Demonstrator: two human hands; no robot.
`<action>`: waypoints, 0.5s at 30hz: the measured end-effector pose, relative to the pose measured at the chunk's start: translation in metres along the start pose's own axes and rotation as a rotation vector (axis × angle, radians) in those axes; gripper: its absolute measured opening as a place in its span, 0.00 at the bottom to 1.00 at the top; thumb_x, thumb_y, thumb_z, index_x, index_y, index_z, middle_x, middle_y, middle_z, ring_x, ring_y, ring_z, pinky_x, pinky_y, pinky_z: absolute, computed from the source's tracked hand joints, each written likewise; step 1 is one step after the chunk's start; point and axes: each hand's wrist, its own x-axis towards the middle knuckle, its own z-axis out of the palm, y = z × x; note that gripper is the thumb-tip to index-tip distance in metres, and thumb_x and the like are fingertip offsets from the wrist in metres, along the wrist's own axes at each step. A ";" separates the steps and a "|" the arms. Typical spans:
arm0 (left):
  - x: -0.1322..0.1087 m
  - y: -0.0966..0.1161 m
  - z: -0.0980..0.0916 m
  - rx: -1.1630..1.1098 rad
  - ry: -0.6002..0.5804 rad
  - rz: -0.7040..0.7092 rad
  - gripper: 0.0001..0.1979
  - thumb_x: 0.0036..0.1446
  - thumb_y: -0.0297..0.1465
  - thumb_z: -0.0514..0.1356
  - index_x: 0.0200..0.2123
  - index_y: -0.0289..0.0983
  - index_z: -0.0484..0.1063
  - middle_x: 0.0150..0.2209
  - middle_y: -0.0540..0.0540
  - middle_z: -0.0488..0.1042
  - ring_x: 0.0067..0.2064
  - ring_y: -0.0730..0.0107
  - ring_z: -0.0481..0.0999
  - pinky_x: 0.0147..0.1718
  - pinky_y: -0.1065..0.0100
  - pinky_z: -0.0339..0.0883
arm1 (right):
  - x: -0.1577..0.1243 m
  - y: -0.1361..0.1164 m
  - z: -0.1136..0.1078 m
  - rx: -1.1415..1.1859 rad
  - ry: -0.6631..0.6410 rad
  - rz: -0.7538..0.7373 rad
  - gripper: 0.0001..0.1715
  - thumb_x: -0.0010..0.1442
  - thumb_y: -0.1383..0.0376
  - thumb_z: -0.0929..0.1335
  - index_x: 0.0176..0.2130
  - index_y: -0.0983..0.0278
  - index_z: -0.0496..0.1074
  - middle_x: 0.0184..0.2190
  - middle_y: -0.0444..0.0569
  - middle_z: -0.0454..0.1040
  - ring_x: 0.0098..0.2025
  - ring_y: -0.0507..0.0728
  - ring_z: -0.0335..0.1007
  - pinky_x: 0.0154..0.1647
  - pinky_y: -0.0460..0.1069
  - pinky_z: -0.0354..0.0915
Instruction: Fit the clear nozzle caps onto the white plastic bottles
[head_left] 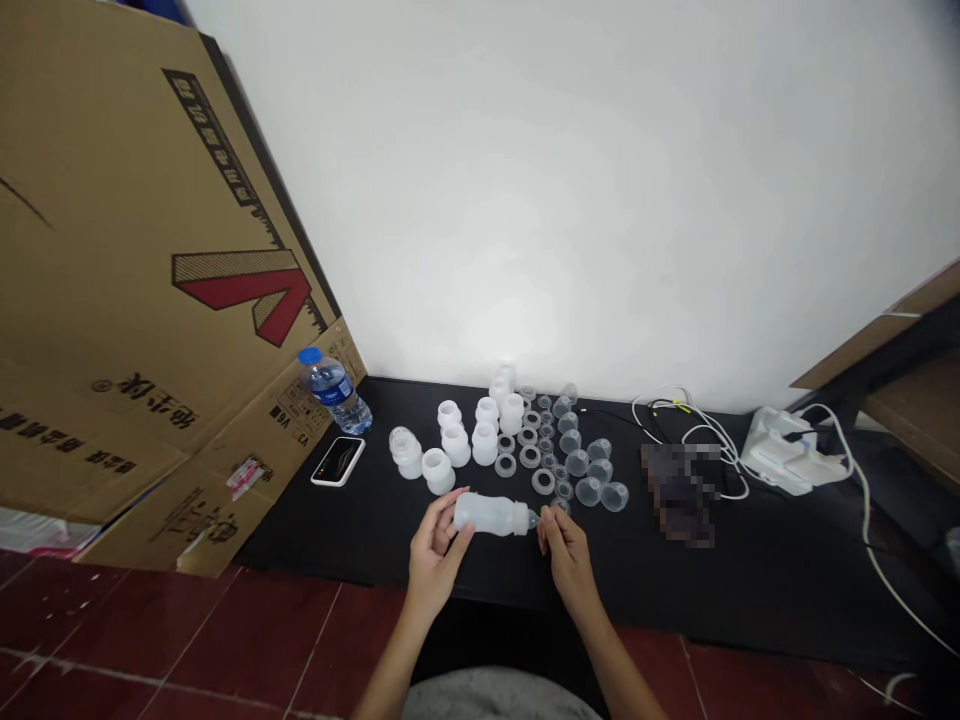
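Note:
My left hand (436, 541) is closed round the base of a translucent white baby bottle (491, 514) held sideways above the black mat (750, 570). At the bottle's nipple end, my right hand (564, 545) pinches its fingertips together. Just beyond the hands stand several white bottle bodies (456, 443), a row of ring collars (530, 456) and several clear dome caps (589, 468), all on the mat.
A large cardboard box (142, 280) leans at the left, with a water bottle (335, 391) and a phone (338, 461) beside it. White cables (694, 420) and a white charger block (787, 455) lie at the right. A wooden shelf (911, 380) juts in at the far right.

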 end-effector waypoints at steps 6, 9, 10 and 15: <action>0.000 0.002 0.001 0.011 0.010 -0.005 0.23 0.62 0.40 0.72 0.57 0.38 0.76 0.59 0.34 0.81 0.60 0.49 0.83 0.58 0.56 0.79 | 0.002 -0.001 0.001 0.110 0.023 -0.033 0.18 0.66 0.48 0.75 0.42 0.59 0.78 0.35 0.47 0.77 0.31 0.55 0.67 0.32 0.48 0.66; 0.000 0.003 0.001 0.016 0.002 -0.015 0.23 0.62 0.41 0.72 0.57 0.38 0.76 0.59 0.34 0.81 0.60 0.49 0.83 0.58 0.56 0.79 | 0.002 0.000 0.000 0.148 -0.078 -0.045 0.32 0.58 0.53 0.81 0.59 0.55 0.76 0.54 0.53 0.78 0.40 0.58 0.73 0.37 0.50 0.71; 0.000 0.004 0.001 0.020 -0.002 -0.017 0.23 0.62 0.41 0.71 0.57 0.39 0.76 0.59 0.34 0.81 0.59 0.49 0.83 0.58 0.56 0.79 | 0.001 -0.001 0.000 0.135 -0.112 -0.041 0.32 0.59 0.54 0.81 0.60 0.55 0.77 0.56 0.53 0.78 0.42 0.59 0.74 0.38 0.50 0.72; 0.001 0.008 -0.001 0.038 -0.023 0.005 0.22 0.63 0.40 0.71 0.57 0.38 0.77 0.59 0.34 0.81 0.58 0.49 0.84 0.57 0.57 0.80 | -0.001 -0.004 -0.001 0.075 -0.137 0.009 0.25 0.58 0.54 0.81 0.53 0.57 0.82 0.46 0.50 0.81 0.43 0.61 0.77 0.43 0.52 0.74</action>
